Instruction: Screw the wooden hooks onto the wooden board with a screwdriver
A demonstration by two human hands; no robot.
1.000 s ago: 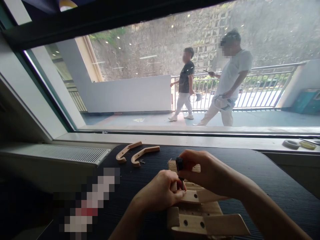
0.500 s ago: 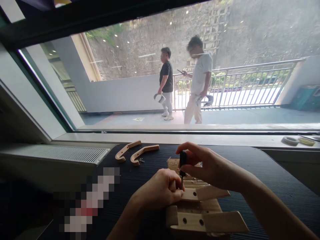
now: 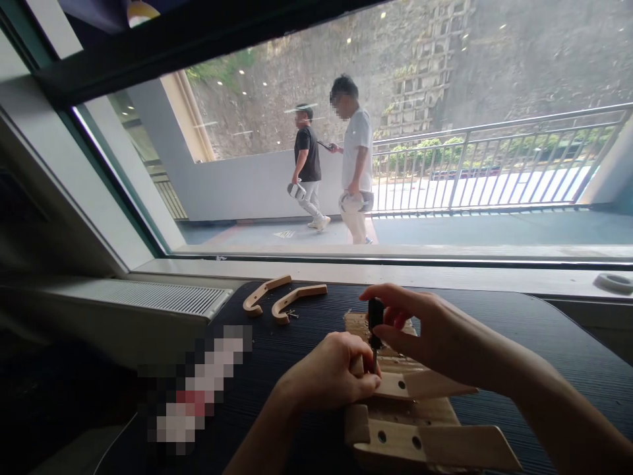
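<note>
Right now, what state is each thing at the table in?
Wooden board: flat, partly covered
Farther wooden hook: on board, held
Nearer wooden hook: on board, not held
Screwdriver: roughly upright, tip hidden
Left grip: closed on farther hook's curled end
Right grip: closed around screwdriver handle
Loose wooden hooks: off board
Screws: loose

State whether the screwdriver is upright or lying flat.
Upright: the right hand holds the screwdriver, black handle on top, shaft pointing down beside the left hand.
</note>
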